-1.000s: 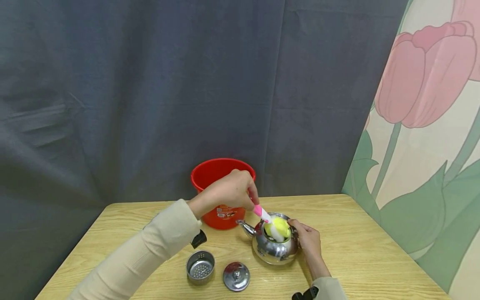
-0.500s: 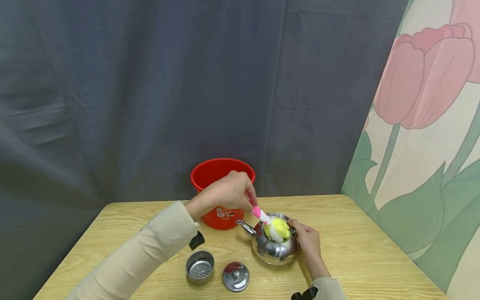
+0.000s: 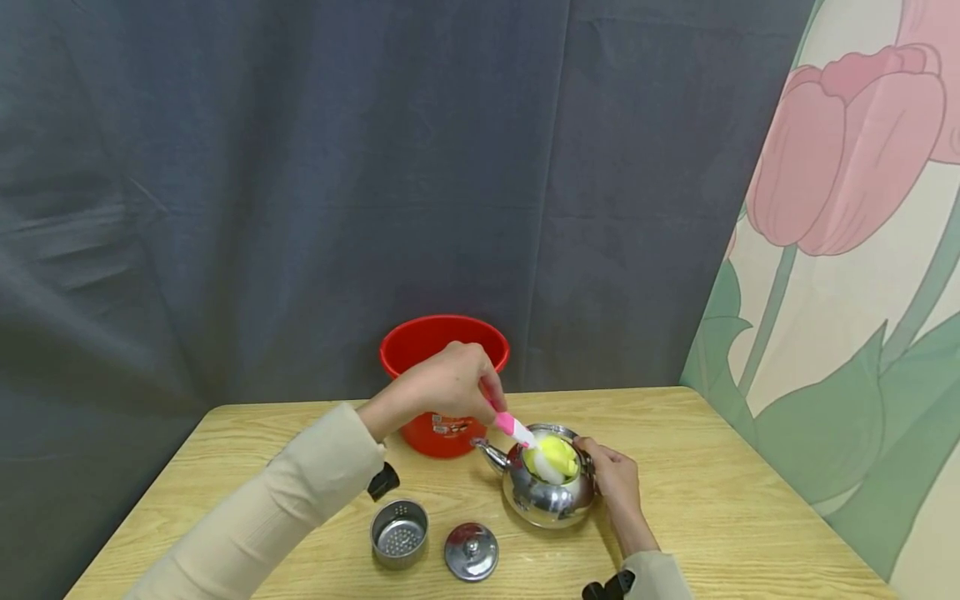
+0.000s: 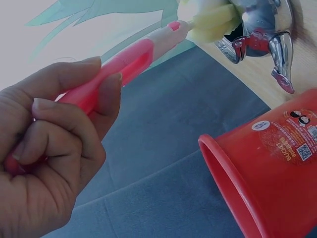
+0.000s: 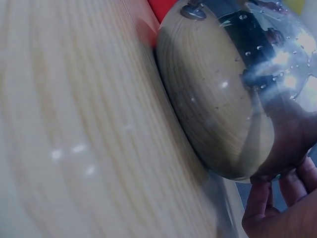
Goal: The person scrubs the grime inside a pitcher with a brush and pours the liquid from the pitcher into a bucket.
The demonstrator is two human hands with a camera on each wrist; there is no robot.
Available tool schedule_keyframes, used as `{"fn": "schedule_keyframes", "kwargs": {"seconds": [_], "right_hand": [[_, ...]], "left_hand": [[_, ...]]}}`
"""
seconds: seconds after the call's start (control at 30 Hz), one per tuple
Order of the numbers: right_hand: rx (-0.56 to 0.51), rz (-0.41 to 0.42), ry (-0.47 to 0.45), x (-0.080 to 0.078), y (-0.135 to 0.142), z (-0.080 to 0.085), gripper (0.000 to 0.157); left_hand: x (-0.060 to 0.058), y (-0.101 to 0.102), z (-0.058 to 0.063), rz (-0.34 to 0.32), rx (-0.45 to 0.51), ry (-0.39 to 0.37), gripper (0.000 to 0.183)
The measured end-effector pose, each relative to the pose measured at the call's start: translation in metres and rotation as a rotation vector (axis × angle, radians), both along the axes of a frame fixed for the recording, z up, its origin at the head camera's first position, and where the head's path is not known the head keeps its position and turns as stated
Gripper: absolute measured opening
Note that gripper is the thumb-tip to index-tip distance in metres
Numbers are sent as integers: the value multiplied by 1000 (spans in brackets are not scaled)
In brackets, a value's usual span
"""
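Note:
A sponge brush (image 3: 517, 429) with a pink and white handle tilts down into the open mouth of a shiny steel teapot (image 3: 543, 504). Its yellow and white sponge head fills much of that mouth; the lower part is hidden inside. My left hand (image 3: 465, 379) grips the handle from above, fingers curled round the pink end in the left wrist view. On the teapot's right side, my right hand (image 3: 618, 483) holds the pot near its rim. Water drops dot the pot's side in the right wrist view. The spout points left.
Behind my left hand stands a red bucket (image 3: 442, 329) against the dark curtain. A steel strainer basket (image 3: 400, 535) and the round teapot lid (image 3: 471, 552) lie on the wooden table (image 3: 720, 492), left of the pot.
My left hand has shifted a little left, and the brush handle leans lower that way, its sponge head moving slightly left. My right hand and the teapot look nearly unmoved.

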State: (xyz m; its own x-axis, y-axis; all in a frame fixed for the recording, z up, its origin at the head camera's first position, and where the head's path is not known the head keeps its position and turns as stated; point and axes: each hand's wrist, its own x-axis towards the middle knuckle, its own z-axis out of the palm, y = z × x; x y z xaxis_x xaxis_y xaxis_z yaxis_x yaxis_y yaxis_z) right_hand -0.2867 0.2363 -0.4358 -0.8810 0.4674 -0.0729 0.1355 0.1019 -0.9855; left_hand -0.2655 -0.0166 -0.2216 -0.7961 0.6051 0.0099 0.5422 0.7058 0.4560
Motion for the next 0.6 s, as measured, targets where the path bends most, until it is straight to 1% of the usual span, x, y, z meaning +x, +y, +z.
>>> {"fn": "schedule_keyframes", "kwargs": {"seconds": [0.4,0.6], "right_hand": [[-3,-2,13,0,1,1,24],[17,-3,10,0,0,0,29]], "left_hand": [[0,-6,1,23,5,-15,15],[1,-11,0,21,16,0,16]]}}
